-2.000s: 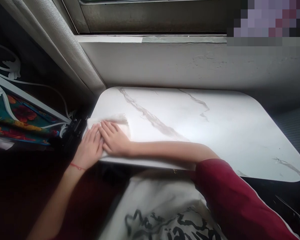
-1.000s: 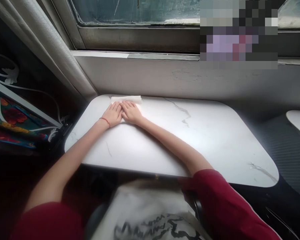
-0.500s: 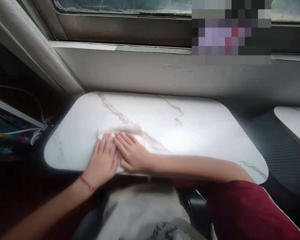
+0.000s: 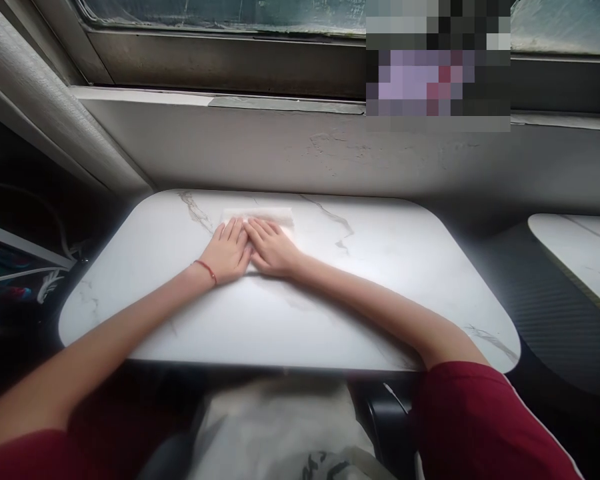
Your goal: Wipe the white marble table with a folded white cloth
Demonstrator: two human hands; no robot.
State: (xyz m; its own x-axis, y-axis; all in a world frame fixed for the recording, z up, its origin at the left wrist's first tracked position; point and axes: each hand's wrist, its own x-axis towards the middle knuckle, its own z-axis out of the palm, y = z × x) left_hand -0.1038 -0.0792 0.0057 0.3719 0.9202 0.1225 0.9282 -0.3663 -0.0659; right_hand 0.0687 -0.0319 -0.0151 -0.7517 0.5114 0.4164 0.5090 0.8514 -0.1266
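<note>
Both palms lie flat on a folded white cloth (image 4: 267,214), pressing it against a white marble-patterned table (image 4: 380,300). My left hand (image 4: 227,252) wears a thin red bracelet at the wrist, and its fingers stretch out over the cloth's left part. Touching it at the fingertips, my right hand (image 4: 274,251) rests on the right part, fingers extended. Only the cloth's far edge and a little of its sides show; the rest is hidden under the hands.
Behind the table rises a pale wall with peeling paint (image 4: 320,147), below a window (image 4: 220,17). A second marble-patterned table (image 4: 585,247) stands at the right. White cables (image 4: 50,283) hang at the left, and a light bag (image 4: 280,427) is below the front edge.
Both hands have slid the cloth away from the table's near edge, forward and slightly right. My arms are now stretched farther out. The camera view has shifted a little.
</note>
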